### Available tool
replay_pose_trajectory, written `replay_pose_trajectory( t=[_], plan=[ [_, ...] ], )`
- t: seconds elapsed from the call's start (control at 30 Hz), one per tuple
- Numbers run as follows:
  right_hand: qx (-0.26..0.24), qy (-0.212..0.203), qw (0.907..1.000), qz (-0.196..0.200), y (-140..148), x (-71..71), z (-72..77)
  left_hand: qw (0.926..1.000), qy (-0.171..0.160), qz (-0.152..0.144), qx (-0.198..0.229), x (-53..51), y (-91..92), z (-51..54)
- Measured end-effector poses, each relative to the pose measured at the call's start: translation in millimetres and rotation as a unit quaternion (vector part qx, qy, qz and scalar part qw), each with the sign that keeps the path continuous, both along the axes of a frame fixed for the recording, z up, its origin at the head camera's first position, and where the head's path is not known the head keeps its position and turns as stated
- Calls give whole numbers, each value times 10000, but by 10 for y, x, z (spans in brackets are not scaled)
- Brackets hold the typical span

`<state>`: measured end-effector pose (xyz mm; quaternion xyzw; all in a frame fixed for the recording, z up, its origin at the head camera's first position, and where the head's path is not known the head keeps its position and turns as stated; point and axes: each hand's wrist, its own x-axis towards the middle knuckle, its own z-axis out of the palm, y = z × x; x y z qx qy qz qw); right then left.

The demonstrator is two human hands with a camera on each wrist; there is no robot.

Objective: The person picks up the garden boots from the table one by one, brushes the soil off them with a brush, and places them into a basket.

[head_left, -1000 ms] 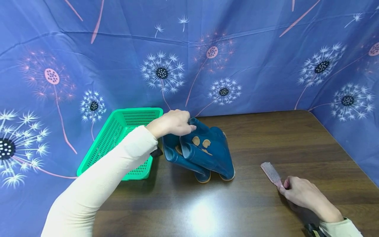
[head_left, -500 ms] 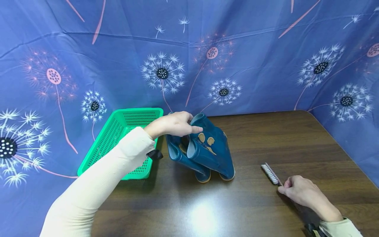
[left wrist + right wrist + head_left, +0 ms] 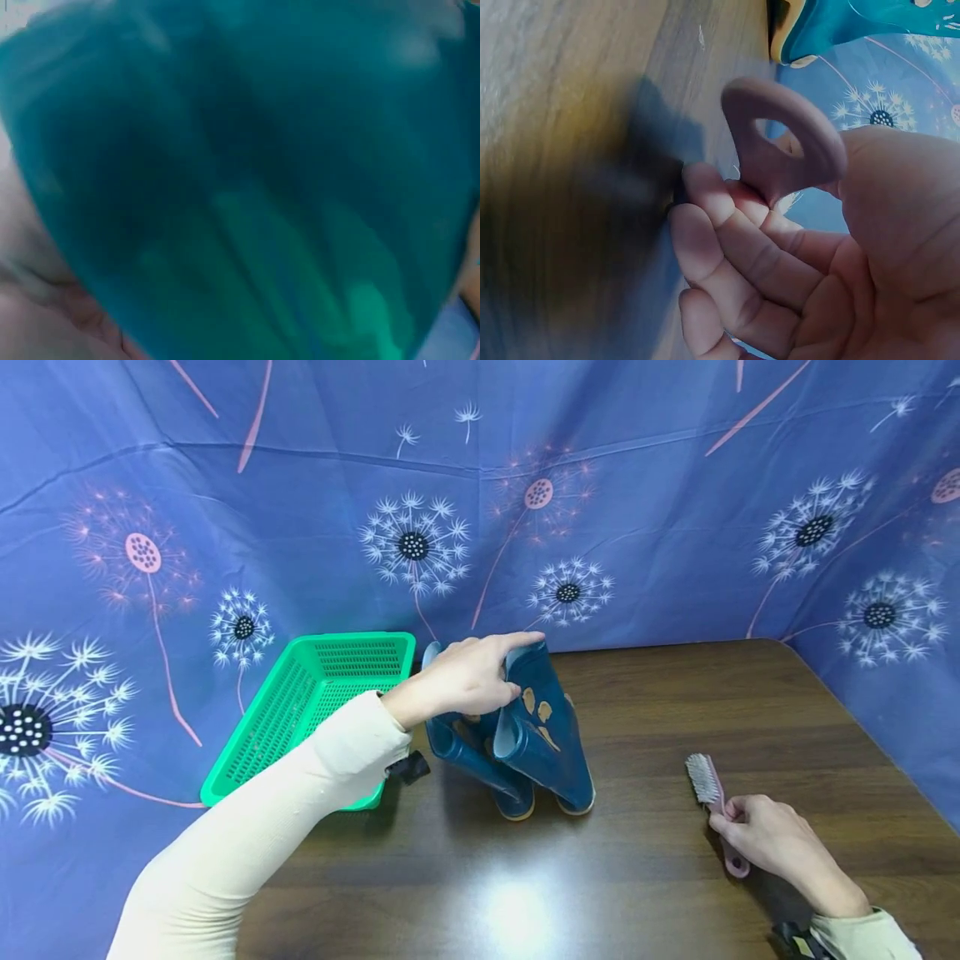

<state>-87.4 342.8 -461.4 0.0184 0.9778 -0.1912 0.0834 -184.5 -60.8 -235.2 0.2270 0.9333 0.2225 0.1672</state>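
Note:
A pair of blue rubber boots (image 3: 566,764) with tan patches stands on the table, shafts leaning left. My left hand (image 3: 468,678) is at the shaft tops, index finger stretched along the far rim and thumb at the near side, gripping a boot; its other fingers are hidden. Blue-green boot material (image 3: 225,135) fills most of the left wrist view. At the right, my right hand (image 3: 780,845) pinches the handle of a pink brush (image 3: 703,778) with pale bristles. In the right wrist view the handle's looped end (image 3: 810,154) sticks up between thumb and fingers.
Left of the boots stands a green perforated basket (image 3: 262,706), partly behind my left forearm. The brown wooden table (image 3: 645,885) meets a blue dandelion-print cloth (image 3: 660,502) at its back edge.
My left hand has moved right, its index finger now extended, and the boot tops have shifted right with it. The brush has turned over in my right hand and swung slightly right.

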Motion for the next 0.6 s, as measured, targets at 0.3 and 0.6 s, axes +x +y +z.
replay_pose_trajectory(
  t=[0.3,0.6],
  plan=[
    [-3,123,9999,-36,52,68,11,9994,120,-147,291,42,153,108],
    [-31,118,9999,-29,74,99,23,9998,115,-38,184,58,320,246]
  ],
)
